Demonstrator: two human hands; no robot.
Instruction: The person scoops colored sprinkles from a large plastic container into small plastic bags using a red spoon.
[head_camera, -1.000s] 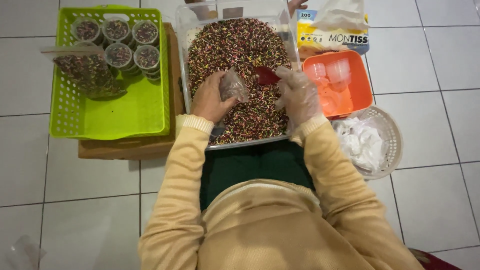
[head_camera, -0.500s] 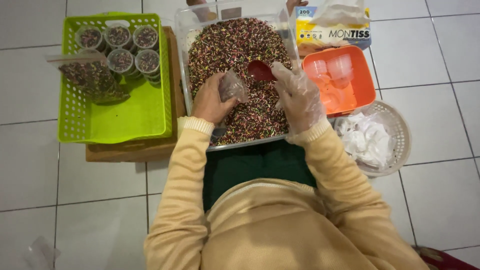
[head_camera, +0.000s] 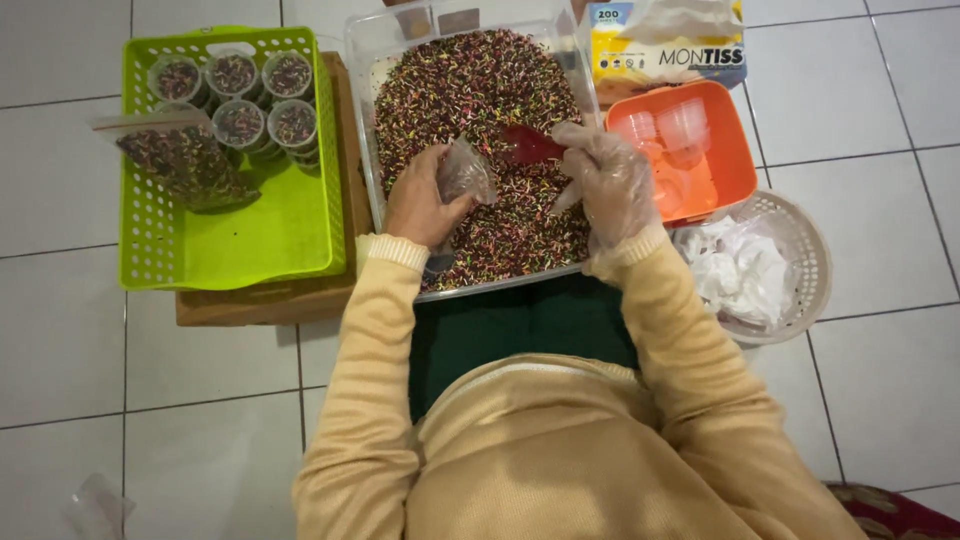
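Left hand (head_camera: 418, 205) gripping small clear cup (head_camera: 465, 172), frame centre; gloved right hand (head_camera: 612, 180) clasping red scoop (head_camera: 530, 145), just right, handle pointing right.

Lime green basket (head_camera: 230, 240) holding filled lidded cups (head_camera: 240, 95), orange tray (head_camera: 730, 165) with empty cups, white round basket (head_camera: 805, 265) of crumpled paper, tissue pack (head_camera: 665, 45), tiled floor (head_camera: 60, 350).

Place: a home floor used for packing sweets.
Signs: white floor tiles (head_camera: 60, 180), green basket (head_camera: 235, 245) of filled cups (head_camera: 240, 120), tissue box (head_camera: 665, 45).
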